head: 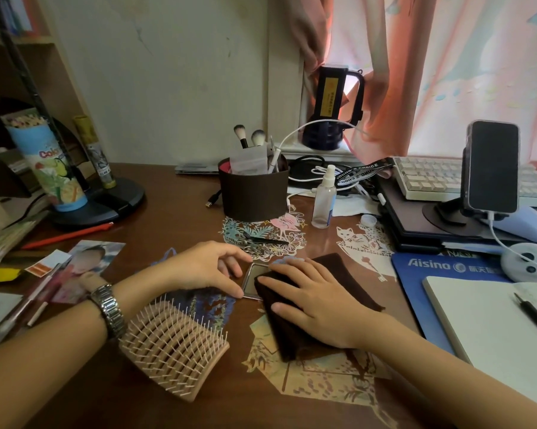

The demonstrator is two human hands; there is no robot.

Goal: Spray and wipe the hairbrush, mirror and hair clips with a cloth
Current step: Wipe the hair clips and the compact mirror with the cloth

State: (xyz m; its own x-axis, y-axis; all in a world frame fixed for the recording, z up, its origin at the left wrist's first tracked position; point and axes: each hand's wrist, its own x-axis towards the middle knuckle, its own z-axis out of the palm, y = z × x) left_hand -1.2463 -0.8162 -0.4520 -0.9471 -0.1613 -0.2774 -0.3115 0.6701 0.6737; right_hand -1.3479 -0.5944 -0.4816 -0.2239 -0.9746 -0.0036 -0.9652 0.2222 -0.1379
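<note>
A small rectangular mirror [251, 280] lies flat on the brown desk, mostly covered by a dark brown cloth [295, 332]. My right hand [310, 297] presses flat on the cloth over the mirror. My left hand [208, 264] pinches the mirror's left edge with thumb and fingers. A pink hairbrush [173, 345] lies bristles up near my left wrist. Dark hair clips [262, 241] rest on paper cut-outs behind the mirror. A clear spray bottle [324, 199] stands upright further back.
A dark round holder [255, 193] with makeup brushes stands behind the clips. A phone on a stand [491, 167], keyboard, mouse, blue mat [415, 274] and notebook with pen [483, 323] fill the right. Photos, pens and a lamp base [106, 202] sit left.
</note>
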